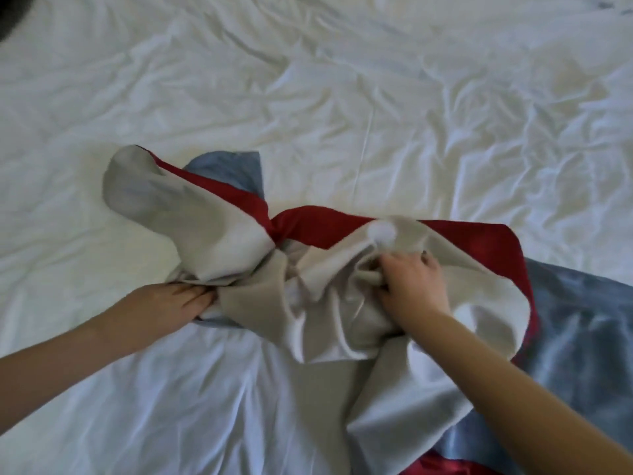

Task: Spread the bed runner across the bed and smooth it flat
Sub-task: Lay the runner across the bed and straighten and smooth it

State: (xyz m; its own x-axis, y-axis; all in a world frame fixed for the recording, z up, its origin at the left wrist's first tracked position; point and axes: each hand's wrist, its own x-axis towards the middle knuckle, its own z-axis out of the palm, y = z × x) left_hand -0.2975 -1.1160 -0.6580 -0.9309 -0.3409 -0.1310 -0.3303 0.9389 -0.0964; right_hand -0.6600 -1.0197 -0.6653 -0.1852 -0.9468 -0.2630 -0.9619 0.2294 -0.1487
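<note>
The bed runner [219, 221] lies bunched and twisted on the white bed sheet [342, 97], near the front of the bed. It shows a beige underside, a red border and a blue-grey face at the right. My left hand [171, 299] grips the runner's crumpled lower left edge, fingers closed on the cloth. My right hand [411, 282] clutches a gathered fold in the middle of the bundle. A small white tuft [382, 233] sits just above my right hand.
Wrinkled white sheet covers the whole bed, stretching away to the top and left. A dark object [10, 18] shows at the top left corner. The runner's blue-grey part [579, 323] trails off to the lower right.
</note>
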